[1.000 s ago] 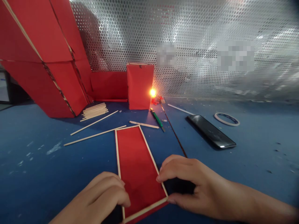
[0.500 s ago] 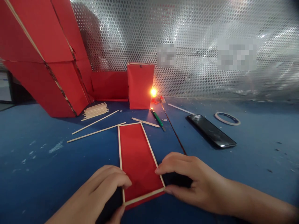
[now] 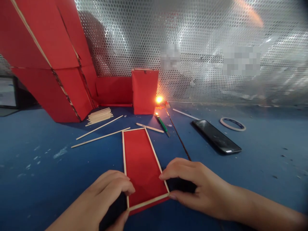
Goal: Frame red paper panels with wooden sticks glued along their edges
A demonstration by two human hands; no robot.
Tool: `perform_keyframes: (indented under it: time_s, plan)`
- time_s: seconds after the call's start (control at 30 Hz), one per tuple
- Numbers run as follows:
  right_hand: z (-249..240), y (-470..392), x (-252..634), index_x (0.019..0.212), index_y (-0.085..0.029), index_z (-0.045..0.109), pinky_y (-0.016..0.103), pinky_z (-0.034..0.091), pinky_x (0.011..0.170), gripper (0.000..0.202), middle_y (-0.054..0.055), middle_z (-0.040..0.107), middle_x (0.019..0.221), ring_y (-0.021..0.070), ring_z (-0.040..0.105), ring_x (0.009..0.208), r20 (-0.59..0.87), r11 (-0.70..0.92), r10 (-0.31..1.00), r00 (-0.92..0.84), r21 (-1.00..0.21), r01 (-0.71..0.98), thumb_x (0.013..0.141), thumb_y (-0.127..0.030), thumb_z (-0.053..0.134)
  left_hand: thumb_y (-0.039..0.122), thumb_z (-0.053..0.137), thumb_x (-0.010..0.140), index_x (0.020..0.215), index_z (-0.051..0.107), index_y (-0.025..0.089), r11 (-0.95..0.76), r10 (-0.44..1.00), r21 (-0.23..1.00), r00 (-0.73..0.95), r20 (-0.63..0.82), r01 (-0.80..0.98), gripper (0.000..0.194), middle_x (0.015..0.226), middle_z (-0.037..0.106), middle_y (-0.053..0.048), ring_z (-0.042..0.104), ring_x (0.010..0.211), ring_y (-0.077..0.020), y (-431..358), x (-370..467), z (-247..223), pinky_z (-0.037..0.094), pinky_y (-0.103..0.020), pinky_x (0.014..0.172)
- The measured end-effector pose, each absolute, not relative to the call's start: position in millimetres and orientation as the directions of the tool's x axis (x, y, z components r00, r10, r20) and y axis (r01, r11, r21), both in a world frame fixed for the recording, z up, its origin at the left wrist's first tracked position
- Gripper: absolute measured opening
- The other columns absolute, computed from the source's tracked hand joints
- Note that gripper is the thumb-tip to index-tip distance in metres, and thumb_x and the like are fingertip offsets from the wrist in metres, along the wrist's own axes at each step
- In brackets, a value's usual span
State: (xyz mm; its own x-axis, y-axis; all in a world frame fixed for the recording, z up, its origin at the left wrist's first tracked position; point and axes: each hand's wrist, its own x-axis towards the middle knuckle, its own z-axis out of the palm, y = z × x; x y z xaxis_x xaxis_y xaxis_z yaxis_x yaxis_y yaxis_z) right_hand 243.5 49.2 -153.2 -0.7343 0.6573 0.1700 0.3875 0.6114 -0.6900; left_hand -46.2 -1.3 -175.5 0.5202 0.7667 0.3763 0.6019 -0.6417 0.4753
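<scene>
Fingertips of both hands pinch the near end of the red panel (image 3: 141,166), which lies flat on the blue table (image 3: 36,179) towards its near edge. Left hand (image 3: 106,199) grips the near-left corner, right hand (image 3: 192,189) the near-right one, thumbs by the wooden trim. Loose wooden sticks (image 3: 98,115), a phone (image 3: 216,136) and a tape ring (image 3: 232,124) sit further back.
</scene>
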Motion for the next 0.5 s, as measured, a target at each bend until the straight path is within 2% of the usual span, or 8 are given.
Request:
perform_keyframes:
  time_s: [0.13,0.3,0.5]
  plan:
    - [-153.0,49.2,243.8,0.114,-0.018,0.07,0.024,0.054,0.085,0.029,0.006,0.073,0.104,0.0149,0.068,0.095,0.178,0.614,0.657,-0.733,-0.69,0.383,0.085,-0.015,0.071,0.013,0.054,0.08,0.109,0.052,0.033,-0.641,0.768,0.46,0.516,0.38,0.615,0.035,0.104,0.067,0.002,0.069,0.092,-0.0132,-2.6,-45.6,-175.2,0.056,-0.017,0.08]
    - [-153.6,50.0,243.0,0.114,-0.018,0.07,0.024,0.054,0.084,0.03,0.006,0.073,0.103,0.0151,0.068,0.095,0.171,0.61,0.659,-0.732,-0.692,0.387,0.085,-0.015,0.071,0.015,0.049,0.083,0.108,0.054,0.035,-0.576,0.817,0.515,0.426,0.389,0.635,0.032,0.105,0.066,0.003,0.067,0.095,-0.012,-8.0,-40.6,-176.3,0.053,-0.018,0.084]
    - [-151.7,50.3,243.5,0.114,-0.017,0.07,0.025,0.054,0.085,0.029,0.007,0.073,0.103,0.0157,0.068,0.096,0.182,0.619,0.649,-0.739,-0.691,0.374,0.085,-0.015,0.071,0.012,0.048,0.081,0.1,0.057,0.031,-0.574,0.819,0.55,0.43,0.38,0.607,0.029,0.1,0.065,0.004,0.064,0.093,-0.0115,-10.1,-36.6,-171.1,0.051,-0.017,0.084]
